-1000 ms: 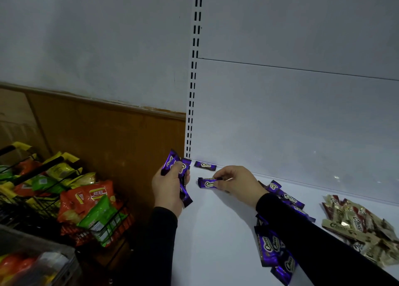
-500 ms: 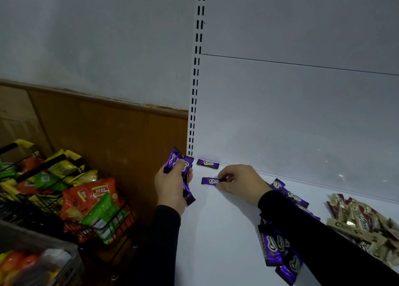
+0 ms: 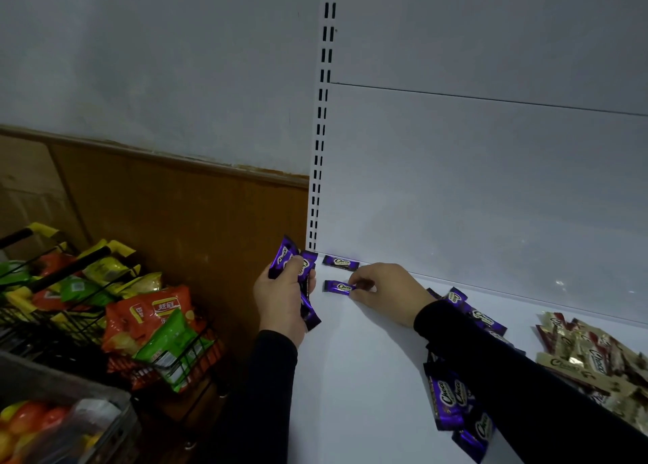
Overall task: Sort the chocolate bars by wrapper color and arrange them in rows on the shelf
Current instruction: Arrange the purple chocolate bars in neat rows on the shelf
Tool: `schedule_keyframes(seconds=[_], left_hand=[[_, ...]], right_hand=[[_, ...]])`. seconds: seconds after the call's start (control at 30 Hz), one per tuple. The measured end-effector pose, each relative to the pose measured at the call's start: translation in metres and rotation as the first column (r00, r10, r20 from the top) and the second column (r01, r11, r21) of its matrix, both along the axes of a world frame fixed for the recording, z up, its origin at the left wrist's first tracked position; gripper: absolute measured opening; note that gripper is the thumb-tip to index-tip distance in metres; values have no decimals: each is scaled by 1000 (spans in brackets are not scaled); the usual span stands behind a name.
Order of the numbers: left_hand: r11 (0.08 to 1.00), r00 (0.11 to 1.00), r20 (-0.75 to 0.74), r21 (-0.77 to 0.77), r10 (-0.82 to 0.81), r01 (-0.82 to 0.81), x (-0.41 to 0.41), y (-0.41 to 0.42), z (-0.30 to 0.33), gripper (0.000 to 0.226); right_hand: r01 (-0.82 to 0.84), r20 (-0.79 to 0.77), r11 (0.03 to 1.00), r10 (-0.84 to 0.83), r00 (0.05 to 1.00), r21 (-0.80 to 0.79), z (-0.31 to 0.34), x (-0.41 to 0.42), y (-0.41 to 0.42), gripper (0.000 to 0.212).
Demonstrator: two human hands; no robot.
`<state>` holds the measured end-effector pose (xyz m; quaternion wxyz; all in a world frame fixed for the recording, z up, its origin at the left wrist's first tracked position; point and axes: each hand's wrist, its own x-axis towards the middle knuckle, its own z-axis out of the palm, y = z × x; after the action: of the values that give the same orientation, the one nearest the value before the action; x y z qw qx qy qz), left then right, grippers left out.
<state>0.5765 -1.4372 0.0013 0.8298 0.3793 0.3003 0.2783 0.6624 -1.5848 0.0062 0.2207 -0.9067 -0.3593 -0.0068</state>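
A: Where the wire basket [image 3: 105, 327] stands left of the shelf, what does it hold?

B: Snack bags [image 3: 154, 323], heaped: orange, green and yellow ones. I cannot count them, they overlap. In front of it, at the bottom left corner, a grey crate [image 3: 115, 407] holds red and yellow produce under clear film; what kind, I cannot tell.

A: And on the white shelf [image 3: 368, 376] itself?

B: Two purple chocolate bars lie flat in the back left corner, one behind the other. The back bar [image 3: 341, 262] sits just by the rear panel, beside the slotted upright [image 3: 321, 148]. The front bar [image 3: 337, 286] lies parallel to it, a little apart.

A: The hands?

B: The right hand [image 3: 382, 293] rests on the shelf, its grip narrow: thumb and fingertips pinch the right end of the front bar. The left hand [image 3: 280, 298] hovers at the shelf's left edge, its grip closed round a bunch of purple bars [image 3: 298, 274], at least three, fanned above and below the fist.

A: The rest of the chocolate?

B: A loose pile of purple bars [image 3: 456, 404] lies under the right sleeve, partly hidden, so no count. Farther right, near the edge of the view, a heap of gold and dark red bars [image 3: 589, 358], also too tangled to count
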Motion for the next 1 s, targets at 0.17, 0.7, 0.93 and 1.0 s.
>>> schedule_keyframes(seconds=[0.17, 0.7, 0.93, 1.0], left_hand=[[1000, 1000, -7, -11, 6, -6, 0, 1, 0, 22], [1000, 1000, 4, -10, 11, -11, -2, 0, 2, 21], [1000, 1000, 21, -24, 16, -16, -4, 0, 3, 7], [1000, 1000, 22, -23, 15, -14, -4, 0, 2, 6]], right_hand=[[-81, 147, 966, 120, 982, -246, -1, 7, 7, 26], [-43, 35, 999, 43, 998, 13, -5, 5, 4, 13], [18, 89, 1000, -19, 996, 6, -7, 14, 24, 13], [37, 90, 999, -38, 995, 12, -9, 17, 28, 14]])
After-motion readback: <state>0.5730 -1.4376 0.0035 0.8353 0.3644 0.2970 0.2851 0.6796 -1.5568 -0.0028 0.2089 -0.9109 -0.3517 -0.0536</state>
